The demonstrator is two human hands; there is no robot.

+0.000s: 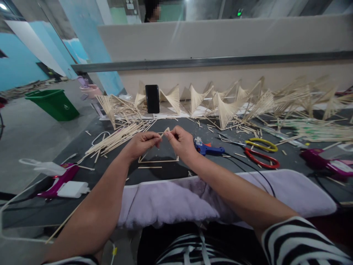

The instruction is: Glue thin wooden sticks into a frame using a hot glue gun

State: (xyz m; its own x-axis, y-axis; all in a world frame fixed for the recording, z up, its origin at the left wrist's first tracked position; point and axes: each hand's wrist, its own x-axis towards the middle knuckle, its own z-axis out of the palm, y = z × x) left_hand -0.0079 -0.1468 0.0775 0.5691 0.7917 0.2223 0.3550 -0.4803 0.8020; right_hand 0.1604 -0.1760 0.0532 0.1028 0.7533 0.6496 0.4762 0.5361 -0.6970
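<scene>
Both my hands meet over a small frame of thin wooden sticks [158, 161] at the middle of the dark table. My left hand [145, 142] pinches a stick of it near the top. Beside it, my right hand [180, 141] has thumb and forefinger closed on the frame's upper corner [167, 130]. The fingers hide part of the frame. One loose stick [149, 167] lies just in front of it. To the right of my right hand is a blue glue gun [211, 149], its nozzle side towards the hand.
Scissors [260, 152] with red and yellow handles lie at the right. Loose sticks [113, 140] are heaped at the left. Twisted stick models [226, 108] and a black phone [152, 98] stand along the back. Purple power strips [62, 180] with cables flank a lilac cloth [168, 200].
</scene>
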